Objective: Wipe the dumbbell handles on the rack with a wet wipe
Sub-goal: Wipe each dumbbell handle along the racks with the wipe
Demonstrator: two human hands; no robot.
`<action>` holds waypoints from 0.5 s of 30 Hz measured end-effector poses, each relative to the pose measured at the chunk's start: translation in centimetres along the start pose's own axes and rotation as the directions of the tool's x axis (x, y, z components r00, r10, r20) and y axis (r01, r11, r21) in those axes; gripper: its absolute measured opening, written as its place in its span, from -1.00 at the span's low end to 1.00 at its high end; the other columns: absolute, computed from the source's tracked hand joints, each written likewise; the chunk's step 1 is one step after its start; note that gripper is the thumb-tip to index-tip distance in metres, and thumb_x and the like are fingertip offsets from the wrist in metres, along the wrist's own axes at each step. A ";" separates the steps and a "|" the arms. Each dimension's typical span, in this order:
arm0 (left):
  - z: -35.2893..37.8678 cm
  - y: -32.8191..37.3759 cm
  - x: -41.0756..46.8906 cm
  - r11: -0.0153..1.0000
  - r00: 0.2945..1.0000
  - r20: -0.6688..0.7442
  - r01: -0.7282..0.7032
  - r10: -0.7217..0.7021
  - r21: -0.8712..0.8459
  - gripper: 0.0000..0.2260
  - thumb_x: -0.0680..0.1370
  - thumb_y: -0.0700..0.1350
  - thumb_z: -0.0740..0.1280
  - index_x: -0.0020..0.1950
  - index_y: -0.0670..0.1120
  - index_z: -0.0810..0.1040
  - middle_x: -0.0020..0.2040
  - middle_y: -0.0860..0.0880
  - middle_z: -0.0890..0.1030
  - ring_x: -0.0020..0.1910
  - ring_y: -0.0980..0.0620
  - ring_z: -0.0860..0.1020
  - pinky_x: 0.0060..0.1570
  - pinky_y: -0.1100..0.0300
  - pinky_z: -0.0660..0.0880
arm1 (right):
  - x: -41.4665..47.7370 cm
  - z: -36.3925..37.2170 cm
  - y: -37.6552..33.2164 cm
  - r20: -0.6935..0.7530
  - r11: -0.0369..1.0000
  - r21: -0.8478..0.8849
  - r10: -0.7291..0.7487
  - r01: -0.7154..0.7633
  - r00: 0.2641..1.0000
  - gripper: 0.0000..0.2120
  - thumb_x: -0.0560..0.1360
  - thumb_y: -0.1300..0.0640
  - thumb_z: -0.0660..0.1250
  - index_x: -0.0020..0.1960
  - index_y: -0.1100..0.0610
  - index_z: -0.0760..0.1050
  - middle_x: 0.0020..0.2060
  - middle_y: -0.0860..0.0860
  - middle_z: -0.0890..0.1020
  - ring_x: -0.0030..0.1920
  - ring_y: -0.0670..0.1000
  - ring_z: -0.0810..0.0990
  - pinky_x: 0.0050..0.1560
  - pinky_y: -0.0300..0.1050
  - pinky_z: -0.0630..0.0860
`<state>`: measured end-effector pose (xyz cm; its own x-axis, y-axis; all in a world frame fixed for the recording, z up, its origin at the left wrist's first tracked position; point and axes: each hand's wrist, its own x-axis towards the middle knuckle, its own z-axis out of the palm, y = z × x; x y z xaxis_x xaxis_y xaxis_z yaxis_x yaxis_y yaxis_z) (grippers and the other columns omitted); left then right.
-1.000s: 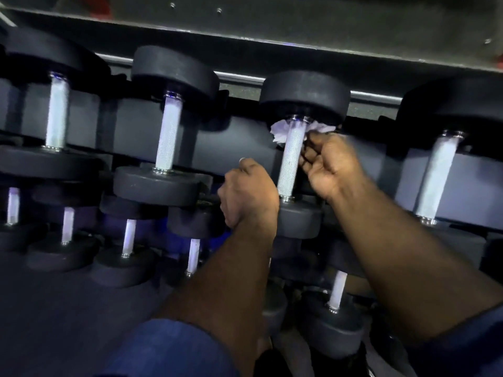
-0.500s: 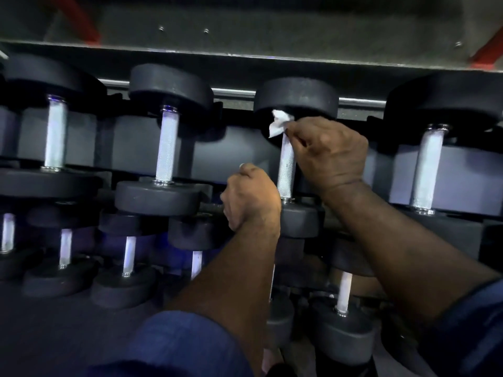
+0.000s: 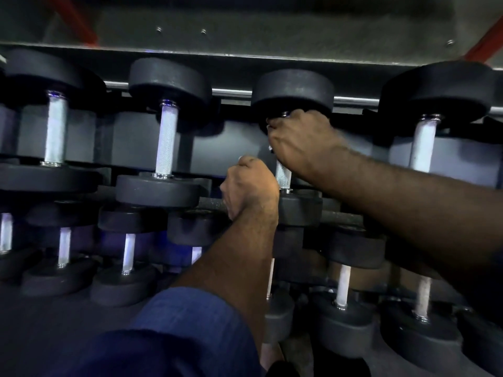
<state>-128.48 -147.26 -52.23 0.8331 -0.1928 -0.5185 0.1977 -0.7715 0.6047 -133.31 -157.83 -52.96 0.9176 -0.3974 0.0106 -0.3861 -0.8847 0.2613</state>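
Observation:
Black dumbbells with knurled silver handles lie in rows on a dark rack (image 3: 272, 92). My right hand (image 3: 299, 140) wraps around the top of the third dumbbell's handle (image 3: 283, 176), just under its far head. Only a sliver of the white wet wipe (image 3: 270, 148) peeks out below my fingers. My left hand (image 3: 249, 186) is curled into a fist beside the lower part of the same handle, against the near head (image 3: 299, 205); what it holds is hidden.
Neighbouring dumbbells on the upper tier stand left (image 3: 166, 140) and right (image 3: 423, 145) of the wiped one. A lower tier holds several smaller dumbbells (image 3: 128, 253). A grey wall panel (image 3: 245, 23) with red struts rises behind the rack.
My right hand slid up the handle to its top end and closed fully over the wipe, which now is almost hidden. My left hand stayed in place.

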 end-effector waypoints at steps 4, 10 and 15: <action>-0.2 0.1 -0.2 1.000 1.000 0.009 -0.003 0.003 -0.003 -0.53 0.72 0.04 0.02 0.31 -0.20 0.60 0.32 -0.24 0.61 0.24 -0.20 0.53 0.00 0.09 0.27 | -0.5 -1.4 0.7 -0.064 1.000 0.018 0.015 -0.014 0.998 -0.67 0.60 0.09 0.06 0.21 0.09 0.54 0.16 0.04 0.63 0.01 0.20 0.62 -0.27 -0.03 0.39; -0.2 0.1 -0.2 1.000 1.000 0.001 0.019 -0.019 -0.017 -0.53 0.72 0.07 0.03 0.38 -0.18 0.55 0.38 -0.24 0.54 0.34 -0.24 0.48 0.09 0.04 0.30 | -0.3 -1.8 1.8 -0.117 0.985 0.165 -0.034 0.053 0.993 -0.52 0.55 0.04 -0.07 0.22 0.11 0.55 0.22 0.07 0.63 -0.03 0.27 0.67 -0.31 0.00 0.43; 0.0 0.3 -0.5 1.000 1.000 -0.008 0.012 -0.012 -0.014 -0.54 0.72 0.07 0.04 0.35 -0.18 0.57 0.33 -0.23 0.56 0.05 -0.11 0.41 0.03 0.06 0.29 | -0.5 -2.0 2.2 -0.018 0.983 0.131 0.134 -0.131 0.991 -0.80 0.57 -0.03 0.22 0.08 -0.08 0.59 0.03 -0.05 0.69 -0.08 0.18 0.69 -0.31 -0.10 0.30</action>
<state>-128.81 -147.35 -51.82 0.8348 -0.1782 -0.5209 0.2152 -0.7653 0.6067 -134.42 -159.10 -50.41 0.8590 -0.5081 0.0630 -0.5119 -0.8493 0.1292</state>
